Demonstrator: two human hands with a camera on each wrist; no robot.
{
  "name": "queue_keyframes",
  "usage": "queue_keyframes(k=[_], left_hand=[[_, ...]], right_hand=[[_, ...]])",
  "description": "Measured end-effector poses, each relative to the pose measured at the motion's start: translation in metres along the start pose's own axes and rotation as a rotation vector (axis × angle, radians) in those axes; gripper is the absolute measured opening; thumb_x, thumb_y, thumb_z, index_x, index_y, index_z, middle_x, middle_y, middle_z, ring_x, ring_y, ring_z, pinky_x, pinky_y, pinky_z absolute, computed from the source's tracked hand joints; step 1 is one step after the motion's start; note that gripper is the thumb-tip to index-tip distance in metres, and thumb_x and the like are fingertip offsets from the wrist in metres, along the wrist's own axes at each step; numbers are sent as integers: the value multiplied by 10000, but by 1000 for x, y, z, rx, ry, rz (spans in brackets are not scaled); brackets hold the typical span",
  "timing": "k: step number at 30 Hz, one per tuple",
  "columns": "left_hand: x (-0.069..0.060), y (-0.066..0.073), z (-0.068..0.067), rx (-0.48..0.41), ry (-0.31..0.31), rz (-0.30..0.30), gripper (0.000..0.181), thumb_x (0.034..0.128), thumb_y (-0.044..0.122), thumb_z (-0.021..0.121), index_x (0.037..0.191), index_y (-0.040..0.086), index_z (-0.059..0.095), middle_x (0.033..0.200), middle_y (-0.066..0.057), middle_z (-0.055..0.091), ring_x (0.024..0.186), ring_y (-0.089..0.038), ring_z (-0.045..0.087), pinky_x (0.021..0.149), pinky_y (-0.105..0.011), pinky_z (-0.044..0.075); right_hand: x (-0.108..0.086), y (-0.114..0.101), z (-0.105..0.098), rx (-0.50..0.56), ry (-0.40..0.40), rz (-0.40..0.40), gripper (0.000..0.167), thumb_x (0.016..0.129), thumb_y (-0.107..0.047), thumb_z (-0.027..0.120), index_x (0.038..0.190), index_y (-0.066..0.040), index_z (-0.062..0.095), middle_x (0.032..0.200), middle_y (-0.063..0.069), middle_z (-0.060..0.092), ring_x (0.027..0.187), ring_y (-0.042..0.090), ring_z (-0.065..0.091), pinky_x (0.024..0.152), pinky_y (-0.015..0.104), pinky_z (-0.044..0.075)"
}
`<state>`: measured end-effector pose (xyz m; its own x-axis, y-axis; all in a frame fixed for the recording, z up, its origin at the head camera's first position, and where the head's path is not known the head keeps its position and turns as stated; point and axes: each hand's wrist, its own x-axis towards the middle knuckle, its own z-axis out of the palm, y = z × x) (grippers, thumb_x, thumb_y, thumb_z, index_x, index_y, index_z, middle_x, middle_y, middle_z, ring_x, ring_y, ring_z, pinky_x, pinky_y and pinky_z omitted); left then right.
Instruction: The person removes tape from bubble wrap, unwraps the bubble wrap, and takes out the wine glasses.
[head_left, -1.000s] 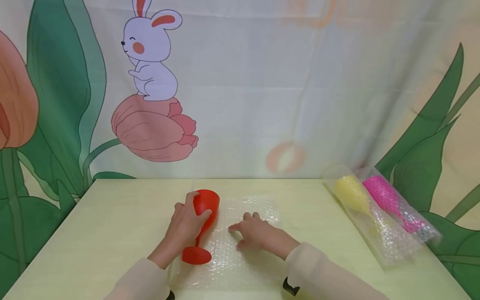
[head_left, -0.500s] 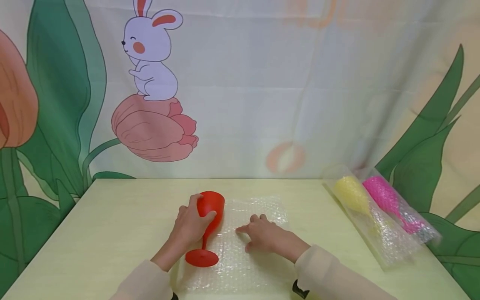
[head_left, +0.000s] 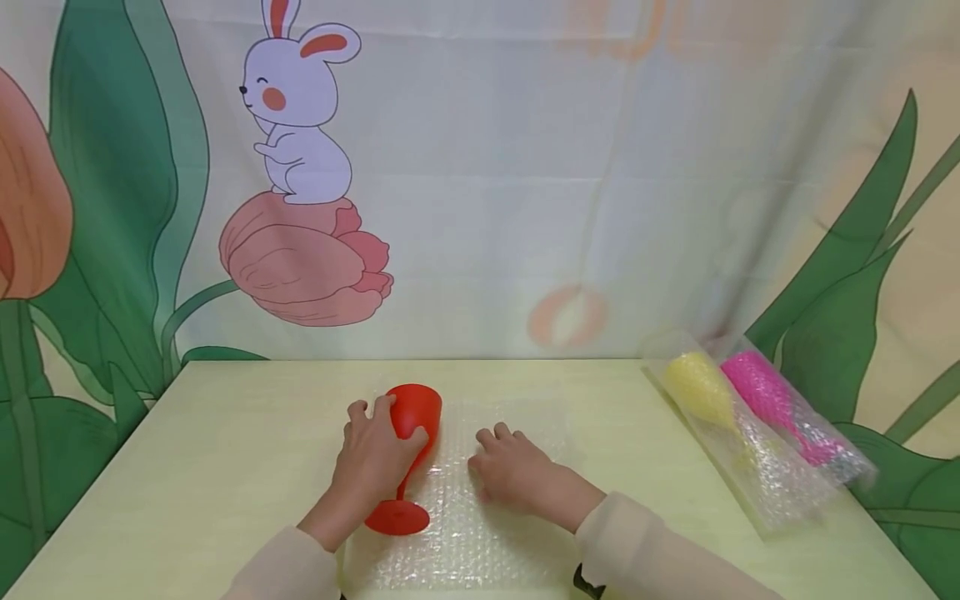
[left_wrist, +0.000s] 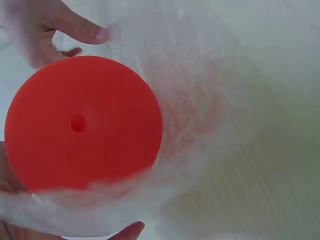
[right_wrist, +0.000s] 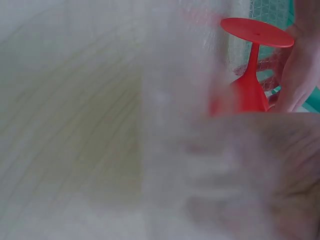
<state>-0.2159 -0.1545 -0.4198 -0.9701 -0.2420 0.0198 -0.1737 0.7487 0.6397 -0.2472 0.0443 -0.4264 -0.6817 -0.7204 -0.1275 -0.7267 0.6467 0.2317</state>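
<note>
A red goblet (head_left: 415,408) lies on its side on a clear bubble-wrap sheet (head_left: 450,554), its round foot towards the front. My left hand (head_left: 371,454) grips the bowl from the left, thumb across it. The left wrist view shows the foot (left_wrist: 85,155) large, with wrap (left_wrist: 195,100) bent up along its side near the left fingers. Right of the goblet, my right hand (head_left: 517,471) rests low over the sheet with bent, relaxed fingers. In the right wrist view the goblet (right_wrist: 255,90) is beside the left hand (right_wrist: 300,70); the right hand (right_wrist: 300,175) is blurred.
At the table's right side lie a yellow goblet (head_left: 701,387) and a pink goblet (head_left: 757,383), each inside bubble wrap, side by side. A printed cloth (head_left: 465,208) with a rabbit and flowers hangs behind the table (head_left: 225,442).
The goblet and both hands shifted slightly right, then slightly back left. My right index finger, extended before, is now drawn in beside the other fingers.
</note>
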Motion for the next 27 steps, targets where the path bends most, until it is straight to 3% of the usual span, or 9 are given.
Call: queue_keyframes(k=[3, 7, 10, 16, 22, 27], left_hand=[[0, -2, 0, 15, 9, 13, 717, 900, 297, 673, 1480, -13, 391, 1454, -308, 345, 1217, -477, 465, 840, -624, 549], [-1, -5, 1, 37, 36, 27, 765, 873, 322, 730, 1473, -26, 406, 1453, -312, 341, 1251, -482, 424, 837, -624, 547], [-1, -6, 1, 70, 81, 53, 724, 848, 334, 744, 1418, -25, 479, 1393, -296, 381, 1258, -455, 392, 874, -582, 527], [-1, -6, -1, 155, 141, 103, 573, 837, 354, 735, 1256, -11, 598, 1201, -240, 448, 1159, -397, 405, 899, -537, 405], [-3, -4, -1, 204, 132, 115, 558, 838, 371, 721, 1225, -13, 607, 1119, -222, 476, 1090, -387, 443, 892, -513, 383], [-5, -2, -2, 158, 90, 99, 511, 851, 334, 735, 1176, -31, 582, 1064, -201, 502, 1013, -358, 502, 860, -485, 439]], right_hand=[[2, -2, -1, 124, -41, -32, 332, 967, -171, 700, 1298, -164, 683, 1350, 41, 574, 1114, 262, 559, 893, 347, 542], [2, -1, 0, 208, -91, -65, 527, 982, -101, 673, 1464, -293, 582, 1440, -2, 555, 1149, 275, 558, 925, 420, 548], [1, 0, 0, 192, -84, -82, 542, 964, -95, 696, 1441, -335, 605, 1436, -14, 557, 1103, 255, 547, 878, 425, 553], [-1, 2, -1, 201, -69, -89, 516, 941, -76, 719, 1391, -310, 626, 1410, -3, 571, 1066, 264, 551, 856, 435, 561], [-1, 1, 0, 215, -62, -79, 487, 942, -36, 696, 1359, -282, 646, 1399, 22, 578, 1028, 294, 569, 831, 411, 568], [-2, 3, -2, 243, -67, -70, 487, 941, -15, 684, 1351, -277, 659, 1389, 24, 584, 1030, 294, 564, 828, 372, 556]])
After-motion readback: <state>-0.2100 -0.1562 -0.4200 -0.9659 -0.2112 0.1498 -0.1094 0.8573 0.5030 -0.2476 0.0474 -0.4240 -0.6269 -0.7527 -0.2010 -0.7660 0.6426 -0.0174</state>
